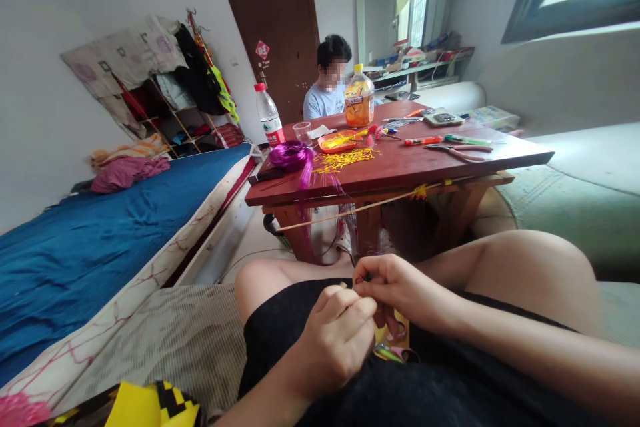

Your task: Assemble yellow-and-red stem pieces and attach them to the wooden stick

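My left hand point(337, 333) is closed in a pinch above my lap, with a small tan tip showing at its fingers. Touching it or very close, my right hand point(393, 283) has its thumb and forefinger pressed together. What either hand holds is too small and too covered to name. Below them, on the dark cloth over my lap, lie scissors point(393, 351) with green and pink handles, partly hidden by my hands. A yellow piece point(401, 323) shows behind the fingers.
A red-brown table point(425, 147) stands ahead, holding a purple thread bundle point(291, 156), yellow pieces point(347, 159), an orange tray point(337, 141), bottles and pliers point(460, 152). A thin stick point(345, 211) crosses its front. Another person point(325, 97) sits behind it. A blue-covered bed point(125, 213) is left.
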Demonstrator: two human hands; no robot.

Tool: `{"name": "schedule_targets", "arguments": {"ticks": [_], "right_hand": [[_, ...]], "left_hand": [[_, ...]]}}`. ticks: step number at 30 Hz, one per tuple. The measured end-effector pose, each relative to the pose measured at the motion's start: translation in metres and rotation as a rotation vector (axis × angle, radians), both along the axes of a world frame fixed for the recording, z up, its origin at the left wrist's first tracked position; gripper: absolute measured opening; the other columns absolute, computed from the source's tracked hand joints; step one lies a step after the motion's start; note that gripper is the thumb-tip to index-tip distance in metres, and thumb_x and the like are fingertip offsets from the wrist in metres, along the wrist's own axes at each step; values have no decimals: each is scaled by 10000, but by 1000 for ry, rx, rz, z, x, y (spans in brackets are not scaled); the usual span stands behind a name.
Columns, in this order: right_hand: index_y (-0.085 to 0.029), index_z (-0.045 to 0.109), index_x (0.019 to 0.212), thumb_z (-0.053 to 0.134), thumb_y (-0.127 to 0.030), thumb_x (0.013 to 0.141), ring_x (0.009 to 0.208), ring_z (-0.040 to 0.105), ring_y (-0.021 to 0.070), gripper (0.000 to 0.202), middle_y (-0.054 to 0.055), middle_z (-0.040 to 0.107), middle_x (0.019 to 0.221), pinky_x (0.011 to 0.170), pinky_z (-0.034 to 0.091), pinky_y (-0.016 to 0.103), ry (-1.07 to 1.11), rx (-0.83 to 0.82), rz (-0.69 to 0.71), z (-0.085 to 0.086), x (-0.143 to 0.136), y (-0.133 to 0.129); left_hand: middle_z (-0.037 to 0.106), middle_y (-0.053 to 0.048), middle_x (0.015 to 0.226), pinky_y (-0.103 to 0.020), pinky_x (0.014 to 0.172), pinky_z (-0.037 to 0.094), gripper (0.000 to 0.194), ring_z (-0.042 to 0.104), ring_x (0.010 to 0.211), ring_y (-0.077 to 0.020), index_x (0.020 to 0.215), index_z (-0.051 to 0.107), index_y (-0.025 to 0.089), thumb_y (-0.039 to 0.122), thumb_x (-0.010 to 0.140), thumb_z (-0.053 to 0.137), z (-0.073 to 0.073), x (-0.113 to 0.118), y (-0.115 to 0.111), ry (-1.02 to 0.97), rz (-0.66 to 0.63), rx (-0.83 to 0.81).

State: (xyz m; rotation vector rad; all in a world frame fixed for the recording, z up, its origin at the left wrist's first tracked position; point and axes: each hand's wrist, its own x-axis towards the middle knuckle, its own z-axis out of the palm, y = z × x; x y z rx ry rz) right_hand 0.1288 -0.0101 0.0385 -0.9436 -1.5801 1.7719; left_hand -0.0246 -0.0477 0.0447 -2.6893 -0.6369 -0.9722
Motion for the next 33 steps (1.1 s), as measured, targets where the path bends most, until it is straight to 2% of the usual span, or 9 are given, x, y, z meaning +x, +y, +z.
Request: {"name": "schedule_targets", "arguments": {"ticks": [3, 6, 9, 11, 15, 21, 26, 30, 33], "right_hand": [[-188, 460, 726, 471, -388, 803, 318, 485, 92, 214, -52, 542, 445, 304, 352, 171, -85, 112, -19, 6, 1, -1], [-178, 479, 842, 359, -251, 865, 435, 548, 124, 142, -23, 572, 529, 423, 434, 221, -323, 500, -96, 15, 5, -4], [-126, 500, 885, 299, -137, 859, 534, 579, 164, 203, 45, 606, 602, 563, 497, 297, -468, 1119, -2, 16, 13, -3], [-98, 526, 866, 298, -111, 861, 571, 591, 174, 228, 77, 622, 638, 699, 518, 352, -444, 1508, 111, 10, 19, 1], [-112, 555, 896, 335, -104, 884, 598, 600, 160, 221, 54, 628, 659, 823, 505, 366, -436, 1866, 233, -1, 29, 7], [-128, 599, 888, 380, -107, 878, 543, 578, 144, 221, 27, 603, 612, 804, 526, 349, -516, 1935, 212, -1, 32, 5], [-115, 603, 872, 314, -134, 904, 605, 607, 167, 292, 68, 630, 672, 820, 510, 378, -519, 1824, 218, -2, 31, 2], [-128, 582, 893, 310, -184, 918, 644, 605, 174, 279, 80, 634, 702, 726, 510, 343, -451, 1507, 174, -2, 28, -1], [-154, 586, 812, 351, -225, 907, 604, 588, 151, 263, 56, 629, 669, 581, 481, 255, -430, 1073, 68, 3, 23, -5]], "left_hand": [[642, -88, 808, -305, 710, 426, 129, 447, 752, -174, 731, 593, 98, 15, 774, 504, -1, 2, 1, -4, 32, -60], [633, -67, 768, -292, 667, 422, 151, 464, 732, -172, 720, 591, 126, 25, 775, 493, 1, 6, 4, -171, 140, -294], [602, -24, 674, -282, 652, 394, 142, 480, 708, -168, 615, 578, 161, 91, 735, 549, 5, 10, 12, -412, 274, -728], [570, -3, 598, -257, 599, 364, 122, 471, 636, -146, 539, 573, 158, 133, 649, 619, 6, 12, 17, -616, 285, -1172], [486, 28, 448, -214, 485, 279, 57, 379, 458, -78, 474, 569, 129, 142, 494, 621, -2, 14, 24, -918, 197, -1839], [448, 35, 418, -204, 507, 300, 116, 375, 432, -61, 431, 511, 143, 180, 484, 607, -10, 17, 25, -1010, 133, -1960], [470, 25, 455, -209, 522, 304, 98, 389, 465, -70, 482, 571, 127, 191, 506, 640, -10, 17, 23, -1032, 132, -1899], [502, 3, 591, -217, 590, 338, 112, 447, 600, -103, 497, 605, 122, 180, 531, 695, -11, 17, 18, -1012, 116, -1758], [465, -1, 719, -223, 616, 352, 161, 432, 671, -112, 498, 591, 132, 194, 588, 709, -11, 17, 14, -910, 123, -1514]]}}
